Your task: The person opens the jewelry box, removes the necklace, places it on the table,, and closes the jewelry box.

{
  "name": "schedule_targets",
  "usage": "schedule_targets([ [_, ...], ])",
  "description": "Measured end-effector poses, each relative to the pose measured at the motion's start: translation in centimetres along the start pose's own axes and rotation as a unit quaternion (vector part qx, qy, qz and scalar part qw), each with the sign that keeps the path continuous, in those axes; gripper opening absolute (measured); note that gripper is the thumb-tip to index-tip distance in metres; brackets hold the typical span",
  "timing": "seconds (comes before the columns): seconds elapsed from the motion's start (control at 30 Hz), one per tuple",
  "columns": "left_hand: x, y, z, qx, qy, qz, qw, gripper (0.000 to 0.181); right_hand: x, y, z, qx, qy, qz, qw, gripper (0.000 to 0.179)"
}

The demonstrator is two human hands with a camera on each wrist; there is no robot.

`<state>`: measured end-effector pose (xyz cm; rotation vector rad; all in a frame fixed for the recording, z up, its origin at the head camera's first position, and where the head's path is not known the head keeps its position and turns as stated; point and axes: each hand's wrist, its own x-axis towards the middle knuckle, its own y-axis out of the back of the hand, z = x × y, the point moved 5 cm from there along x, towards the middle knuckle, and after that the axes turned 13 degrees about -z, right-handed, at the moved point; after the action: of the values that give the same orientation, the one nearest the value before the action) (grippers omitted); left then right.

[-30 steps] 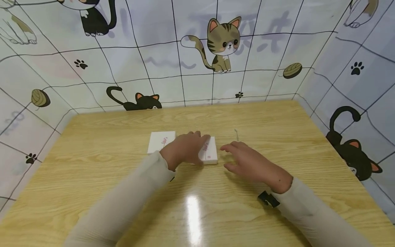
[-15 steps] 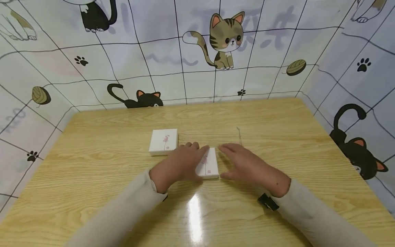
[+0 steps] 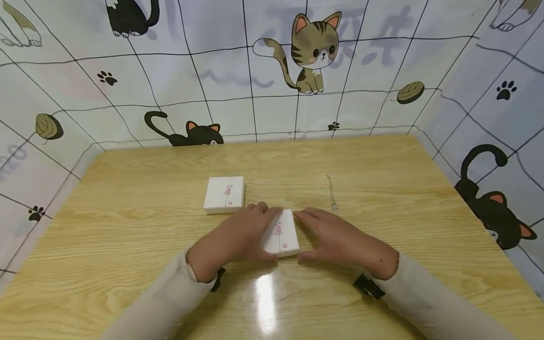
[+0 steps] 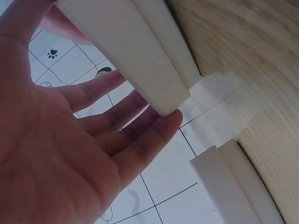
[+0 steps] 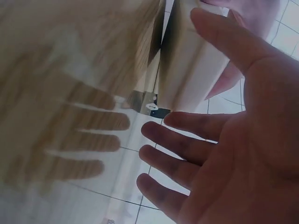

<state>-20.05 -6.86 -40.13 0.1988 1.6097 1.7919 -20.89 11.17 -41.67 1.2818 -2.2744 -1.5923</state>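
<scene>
Head view first, and the left hand [image 3: 234, 237] has thumb and fingers clamped on the white box [image 3: 284, 236], which sits just to the right of that palm, pink flower print facing up. Across from it comes the right hand [image 3: 340, 237], thumb and fingers well apart at the box's right edge, thumb by the near corner, forefinger by the far one. Just beyond the left hand lies the second box [image 3: 223, 194], a matching pink flower on its top. And past the right hand's knuckles, there's a fine chain [image 3: 331, 189] with a small pendant [image 3: 335, 206], stretched out on the wood-grain surface [image 3: 127, 222]. Pale sleeves [image 3: 442, 297] run back from both hands, and a cat-print backdrop [image 3: 272, 75] stands behind it all.

Over to the left wrist: the fingers spread in a row, fingertips up against the white box above them, and a step between lid and base runs along its side. The second box shows past the fingertips, apart from them.

Now the right wrist: palm in full view, four fingers separated, thumb reaching along the white box's wall, forefinger tip right at its corner. Contact there? Can't tell. Finger-shaped reflections spread over the shiny surface, opposite the fingertips.
</scene>
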Motion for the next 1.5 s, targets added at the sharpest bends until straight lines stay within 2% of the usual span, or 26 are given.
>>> schedule_targets([
  [0.13,-0.4,0.2,0.0,-0.043,-0.024,0.013,0.9987,0.101,0.1,-0.2,0.2,0.033,-0.002,-0.017,0.9993,0.105],
  [0.27,-0.6,0.2,0.2,-0.079,-0.041,0.008,0.9960,0.102,0.1,-0.2,0.2,0.071,0.012,-0.024,0.9971,0.106],
  [0.4,-0.7,0.4,0.3,-0.096,-0.051,0.006,0.9941,0.105,0.2,0.0,0.1,0.113,0.029,-0.021,0.9930,0.102],
  [0.57,-0.7,0.4,0.7,-0.099,-0.065,-0.001,0.9930,0.108,0.2,0.2,0.0,0.137,0.034,-0.022,0.9897,0.100],
  [0.77,-0.5,0.5,1.1,-0.103,-0.074,-0.006,0.9919,0.104,0.0,0.4,-0.1,0.139,0.028,-0.027,0.9895,0.103],
  [1.1,-0.6,0.3,1.3,-0.108,-0.083,0.003,0.9907,0.101,0.4,0.0,-0.3,0.174,0.080,-0.043,0.9806,0.098],
  [1.3,-0.7,0.2,1.8,-0.116,-0.110,0.013,0.9870,0.090,0.6,-0.2,-0.3,0.203,0.076,-0.043,0.9753,0.094],
  [1.5,-0.7,0.1,2.0,-0.117,-0.110,0.018,0.9868,0.087,0.5,-0.3,-0.4,0.207,0.066,-0.034,0.9755,0.093],
])
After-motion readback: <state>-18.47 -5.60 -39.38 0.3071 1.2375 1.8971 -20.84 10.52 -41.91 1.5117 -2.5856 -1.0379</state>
